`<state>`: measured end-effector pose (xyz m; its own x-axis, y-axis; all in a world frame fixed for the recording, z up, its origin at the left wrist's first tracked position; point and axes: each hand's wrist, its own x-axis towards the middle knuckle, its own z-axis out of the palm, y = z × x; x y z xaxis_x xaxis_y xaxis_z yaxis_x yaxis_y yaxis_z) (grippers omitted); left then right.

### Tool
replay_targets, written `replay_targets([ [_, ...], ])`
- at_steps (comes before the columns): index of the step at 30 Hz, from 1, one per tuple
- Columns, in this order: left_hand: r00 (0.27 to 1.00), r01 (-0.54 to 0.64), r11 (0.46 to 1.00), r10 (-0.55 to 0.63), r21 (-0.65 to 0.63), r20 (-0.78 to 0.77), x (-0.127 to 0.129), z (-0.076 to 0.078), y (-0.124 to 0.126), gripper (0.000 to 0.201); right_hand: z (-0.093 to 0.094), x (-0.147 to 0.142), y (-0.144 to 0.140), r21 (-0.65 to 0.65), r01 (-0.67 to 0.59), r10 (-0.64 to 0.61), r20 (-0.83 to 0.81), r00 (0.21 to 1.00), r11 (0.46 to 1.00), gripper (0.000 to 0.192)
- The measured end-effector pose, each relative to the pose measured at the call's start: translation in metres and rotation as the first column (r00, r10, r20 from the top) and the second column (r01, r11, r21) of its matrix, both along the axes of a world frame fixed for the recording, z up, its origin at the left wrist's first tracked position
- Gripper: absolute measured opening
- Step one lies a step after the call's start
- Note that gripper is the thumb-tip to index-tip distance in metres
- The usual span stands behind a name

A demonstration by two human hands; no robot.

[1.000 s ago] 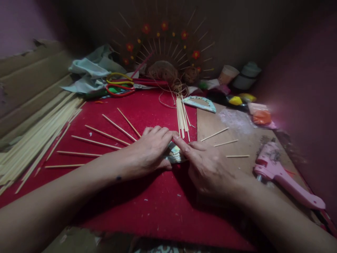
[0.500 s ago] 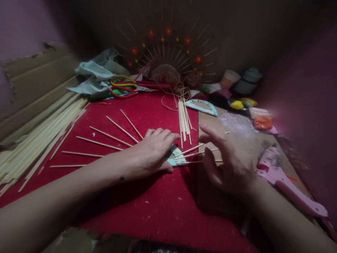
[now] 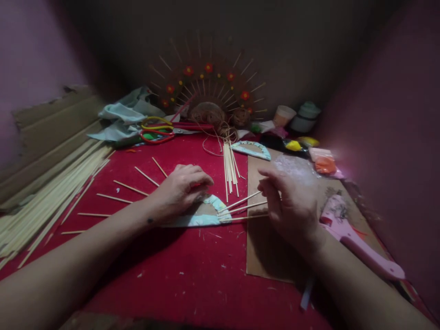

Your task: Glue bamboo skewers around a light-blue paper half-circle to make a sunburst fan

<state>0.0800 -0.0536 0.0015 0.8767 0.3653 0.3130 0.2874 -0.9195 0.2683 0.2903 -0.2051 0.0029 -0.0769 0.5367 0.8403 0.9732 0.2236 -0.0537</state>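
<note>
Tabletop point(image 3: 195, 275), matte red and lightly flecked, stretches broadly toward six o'clock; a straight-edged brown board point(image 3: 256, 256) lies at four; right hand point(image 3: 292, 204) at three, thumb and fingers nearly together, any pinch unclear; left hand point(image 3: 182, 185) at ten, fingers loosely bent, hold unclear, above the central flat half-disc point(image 3: 194, 221), its rim wrapped in crinkled pale-blue material; thin, straight sticks point(image 3: 242, 208) radiate toward nine and three

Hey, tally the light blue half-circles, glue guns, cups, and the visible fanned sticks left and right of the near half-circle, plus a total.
Half-circles: 2
Left fanned sticks: 6
Right fanned sticks: 3
Glue gun: 1
Cup: 1
Total: 13
</note>
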Motion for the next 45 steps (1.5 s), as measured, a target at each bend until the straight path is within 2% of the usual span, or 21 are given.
replay_targets([
  [2,0.999,0.039,0.996,-0.037,0.081,-0.034,0.007,0.004,0.002,0.013,-0.002,0.0,0.0,-0.01,0.003,-0.003,-0.016,1.0,1.0,0.01],
  [4,0.989,0.116,0.967,-0.092,0.227,-0.113,0.019,0.01,0.001,0.012,-0.004,0.0,0.001,-0.014,-0.012,0.012,-0.021,1.0,1.0,0.01],
  [6,0.955,0.252,0.894,-0.169,0.369,-0.243,0.034,0.017,0.001,0.009,-0.004,0.001,0.002,-0.018,-0.03,0.029,-0.033,0.999,0.999,0.012],
  [8,0.898,0.396,0.8,-0.235,0.451,-0.372,0.047,0.021,0.002,0.007,-0.005,0.002,0.003,-0.024,-0.024,0.023,-0.051,0.998,0.999,0.013],
  [11,0.814,0.545,0.684,-0.291,0.485,-0.503,0.061,0.021,0.007,0.01,-0.007,0.005,0.006,-0.025,-0.003,0.002,-0.061,0.998,1.0,0.015],
  [14,0.74,0.636,0.615,-0.314,0.466,-0.595,0.068,0.021,0.013,0.015,-0.008,0.006,0.01,-0.022,0.01,-0.012,-0.073,0.997,1.0,0.016],
  [18,0.666,0.722,0.567,-0.412,0.398,-0.621,0.072,0.029,0.019,0.012,-0.007,0.006,0.011,-0.021,-0.003,0.0,-0.134,0.991,1.0,0.015],
  [22,0.646,0.746,0.54,-0.445,0.39,-0.62,0.073,0.036,0.024,0.015,-0.006,0.005,0.011,-0.041,-0.008,0.001,-0.169,0.986,0.999,0.014],
  [26,0.725,0.682,0.572,-0.446,0.456,-0.524,0.067,0.043,0.027,0.024,-0.009,0.003,0.012,-0.05,-0.02,0.011,-0.179,0.984,0.999,0.014],
  [30,0.813,0.565,0.526,-0.487,0.636,-0.319,0.053,0.064,0.023,0.03,-0.01,0.003,0.011,-0.062,-0.037,0.023,-0.219,0.975,0.997,0.014],
  [31,0.839,0.513,0.533,-0.476,0.673,-0.262,0.048,0.07,0.021,0.027,-0.01,0.003,0.011,-0.066,-0.039,0.023,-0.233,0.972,0.997,0.014],
  [35,0.929,0.298,0.676,-0.367,0.674,-0.042,0.022,0.085,0.02,0.017,-0.01,0.003,0.009,-0.084,-0.067,0.044,-0.259,0.965,0.994,0.014],
  [38,0.951,0.223,0.735,-0.307,0.64,0.021,0.002,0.078,0.023,0.016,-0.01,0.003,0.01,-0.078,-0.087,0.063,-0.275,0.96,0.993,0.014],
  [45,0.971,0.143,0.829,-0.223,0.541,0.084,-0.028,0.047,0.036,0.009,-0.01,0.002,0.007,-0.085,-0.142,0.094,-0.416,0.904,0.986,0.016],
])
